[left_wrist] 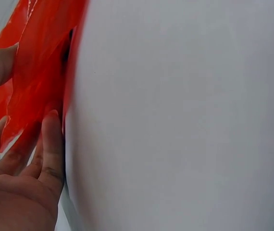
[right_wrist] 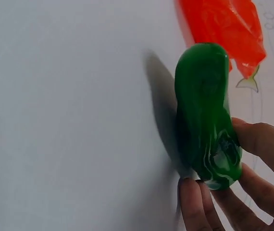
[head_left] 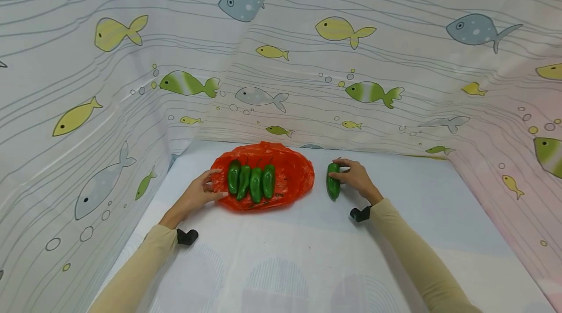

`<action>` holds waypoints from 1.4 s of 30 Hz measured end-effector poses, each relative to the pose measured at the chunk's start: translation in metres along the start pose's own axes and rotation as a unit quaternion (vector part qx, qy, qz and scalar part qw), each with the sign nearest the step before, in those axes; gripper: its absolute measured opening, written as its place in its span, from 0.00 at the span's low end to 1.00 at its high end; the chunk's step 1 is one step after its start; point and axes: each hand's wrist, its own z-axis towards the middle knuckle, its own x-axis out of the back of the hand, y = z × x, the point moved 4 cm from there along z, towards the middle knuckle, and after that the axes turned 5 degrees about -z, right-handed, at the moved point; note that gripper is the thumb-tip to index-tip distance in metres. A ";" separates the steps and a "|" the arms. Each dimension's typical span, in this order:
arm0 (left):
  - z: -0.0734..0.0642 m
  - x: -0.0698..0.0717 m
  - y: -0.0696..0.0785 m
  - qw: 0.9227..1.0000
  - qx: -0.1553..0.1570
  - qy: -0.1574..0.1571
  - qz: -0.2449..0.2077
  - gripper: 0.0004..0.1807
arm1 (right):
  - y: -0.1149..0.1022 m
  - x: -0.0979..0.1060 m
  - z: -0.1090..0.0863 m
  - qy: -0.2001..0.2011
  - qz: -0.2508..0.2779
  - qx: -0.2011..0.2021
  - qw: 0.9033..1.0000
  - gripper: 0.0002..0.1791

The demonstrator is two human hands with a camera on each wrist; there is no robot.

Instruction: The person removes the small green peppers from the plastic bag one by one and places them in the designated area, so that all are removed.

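Observation:
Several glossy green peppers [head_left: 256,184] lie side by side on a crumpled red plastic bag [head_left: 296,176], stems pointing away. My left hand [head_left: 197,193] is at the bag's left edge, thumb and fingers spread apart. In the left wrist view its fingertips touch the red plastic [left_wrist: 45,72]. To the right of the bag, my right hand [head_left: 359,179] holds one more green pepper [head_left: 333,186] near its stem end, thumb on one side and fingers on the other. The right wrist view shows this pepper [right_wrist: 204,106] close over the white surface, its shadow beside it.
The white table [head_left: 281,264] carries faint round prints near the front. Fish-patterned cloth walls [head_left: 303,74] rise at the back and both sides. A small black wrist mount sits under each sleeve cuff.

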 end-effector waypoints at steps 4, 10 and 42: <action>0.000 0.000 0.001 1.000 0.001 -0.003 -0.004 0.44 | 0.000 0.001 -0.001 -0.001 0.006 0.000 1.000 0.34; -0.001 0.001 0.003 1.000 0.000 -0.001 -0.007 0.44 | -0.003 0.004 -0.001 0.005 -0.001 0.003 1.000 0.35; -0.003 -0.001 0.004 1.000 0.000 0.005 -0.011 0.44 | -0.063 0.005 -0.014 0.038 0.006 0.073 0.997 0.31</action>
